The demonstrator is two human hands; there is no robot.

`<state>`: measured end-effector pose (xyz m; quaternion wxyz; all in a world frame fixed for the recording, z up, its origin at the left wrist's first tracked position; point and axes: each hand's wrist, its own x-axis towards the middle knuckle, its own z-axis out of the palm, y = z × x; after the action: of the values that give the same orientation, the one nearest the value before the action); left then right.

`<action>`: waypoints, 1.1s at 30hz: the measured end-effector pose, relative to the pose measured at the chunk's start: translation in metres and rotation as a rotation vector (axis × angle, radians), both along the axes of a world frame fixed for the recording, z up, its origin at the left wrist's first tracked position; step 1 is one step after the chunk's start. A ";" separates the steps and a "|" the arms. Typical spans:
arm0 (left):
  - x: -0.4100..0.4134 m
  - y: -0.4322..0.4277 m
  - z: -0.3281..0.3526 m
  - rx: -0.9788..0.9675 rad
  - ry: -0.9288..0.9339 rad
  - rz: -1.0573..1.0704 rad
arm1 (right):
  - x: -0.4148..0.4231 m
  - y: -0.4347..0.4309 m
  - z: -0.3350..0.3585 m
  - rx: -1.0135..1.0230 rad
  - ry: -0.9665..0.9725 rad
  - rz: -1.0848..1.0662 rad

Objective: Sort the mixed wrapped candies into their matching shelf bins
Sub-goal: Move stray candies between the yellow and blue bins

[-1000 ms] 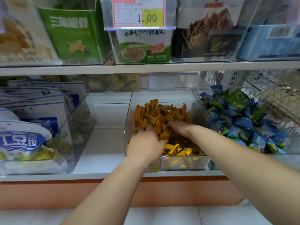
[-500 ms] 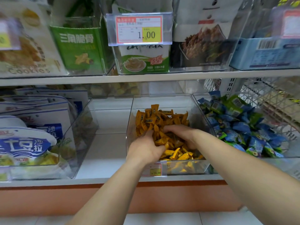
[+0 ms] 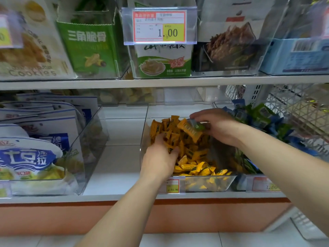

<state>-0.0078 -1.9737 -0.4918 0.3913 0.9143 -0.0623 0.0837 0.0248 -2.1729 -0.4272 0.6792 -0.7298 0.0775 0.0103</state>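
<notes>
A clear plastic bin (image 3: 179,107) on the lower shelf holds a heap of orange wrapped candies (image 3: 194,155). My left hand (image 3: 158,157) is dug into the left side of the heap, fingers curled among the orange candies. My right hand (image 3: 217,125) is lifted above the heap near the bin's right wall and pinches a green wrapped candy (image 3: 198,126); an orange candy (image 3: 188,130) hangs against it. To the right, a second clear bin (image 3: 256,182) holds blue and green wrapped candies (image 3: 258,118).
A clear bin with blue-and-white snack bags (image 3: 32,154) stands at the left, with bare white shelf (image 3: 117,157) between it and the candy bin. A white wire basket (image 3: 299,106) sits far right. Boxes and a 1.00 price tag (image 3: 159,25) fill the upper shelf.
My right hand has risen out of the orange heap and moved right, now holding a green candy. My left hand stays buried in the heap. The camera has moved closer.
</notes>
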 end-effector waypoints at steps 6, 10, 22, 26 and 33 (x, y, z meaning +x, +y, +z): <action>-0.003 -0.002 0.012 0.047 -0.076 -0.093 | -0.033 -0.025 0.008 -0.208 -0.289 -0.012; -0.011 -0.008 0.015 0.144 -0.084 -0.201 | -0.054 -0.054 0.009 -0.730 -0.515 -0.251; -0.013 -0.011 0.022 0.370 -0.065 -0.223 | -0.093 -0.058 0.008 -1.210 -0.303 -0.195; 0.011 -0.029 0.024 0.383 0.057 -0.101 | -0.089 -0.052 -0.020 -1.262 -0.188 -0.056; 0.058 -0.068 -0.005 0.376 0.337 -0.045 | -0.081 -0.054 -0.046 -1.239 -0.214 -0.085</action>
<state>0.0503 -2.0412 -0.4971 0.2211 0.9705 -0.0309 -0.0915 -0.0566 -2.2272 -0.4732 0.1342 -0.9810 0.0298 -0.1366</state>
